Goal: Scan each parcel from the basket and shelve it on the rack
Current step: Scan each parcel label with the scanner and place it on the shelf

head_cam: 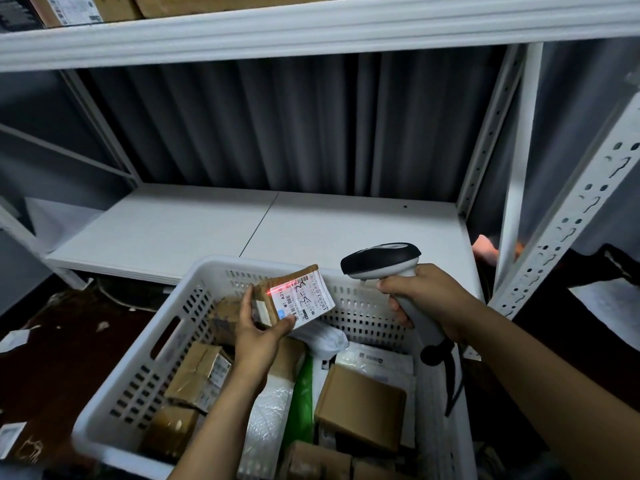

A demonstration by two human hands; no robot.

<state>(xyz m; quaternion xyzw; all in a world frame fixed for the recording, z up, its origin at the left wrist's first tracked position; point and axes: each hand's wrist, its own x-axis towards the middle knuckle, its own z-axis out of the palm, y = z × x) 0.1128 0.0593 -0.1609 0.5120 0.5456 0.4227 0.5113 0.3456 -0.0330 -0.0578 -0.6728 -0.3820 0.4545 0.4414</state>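
**Parcel under the scanner, over the basket**

White basket (114, 403) is right under me, loaded: brown box (360, 407) at right, taped carton (199, 375) at left, green bag (303, 403) and bubble mailer (266, 420) between them. My left hand (258, 336) is up over the basket's far half, pinching 1 small brown parcel (298, 296): thumb on the label's lower edge, fingers curled round the back left side. Label faces me, tilted. Red scan line (277, 289) sits across the label's upper left part. My right hand (426, 299) wraps the scanner (381, 259) handle, fingers curled round it, index finger at the front by the trigger; can't tell if it's pressed. Scanner head points left at the parcel, near but not touching. Cable (453, 382) hangs off the handle base by the basket's right wall. Rack shelf (311, 223) is just behind the basket, white board in 2 panels. Upper shelf (277, 32) holds cartons (221, 3).
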